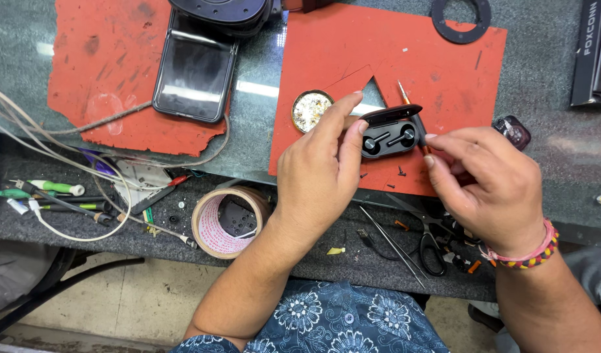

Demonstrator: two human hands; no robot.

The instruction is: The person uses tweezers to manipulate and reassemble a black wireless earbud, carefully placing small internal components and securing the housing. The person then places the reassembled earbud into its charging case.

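- Fingers of the left hand pinch a black earbud charging case from its left side, thumb on the near edge and forefinger curled over the far edge, holding it just above the orange work mat.
- Case lid stands open and tilted back; two black earbuds sit in their wells, facing up.
- Right hand has thumb and forefinger pressed together around a thin screwdriver, whose shaft runs behind the right end of the case with the tip pointing away from the person; a braided bracelet circles that wrist.
- Small loose screws lie on the mat just below the case.
- Round tin of pale bits rests at the mat's left edge, near the left forefinger.
- Dark red small case sits just beyond the right hand's knuckles.
- Tweezers and black-handled scissors lie on the lower ledge between the forearms.
- Roll of tape stands left of the left wrist.
- Smartphone lies face up on a second, torn orange mat at the far left, with cables trailing across it.
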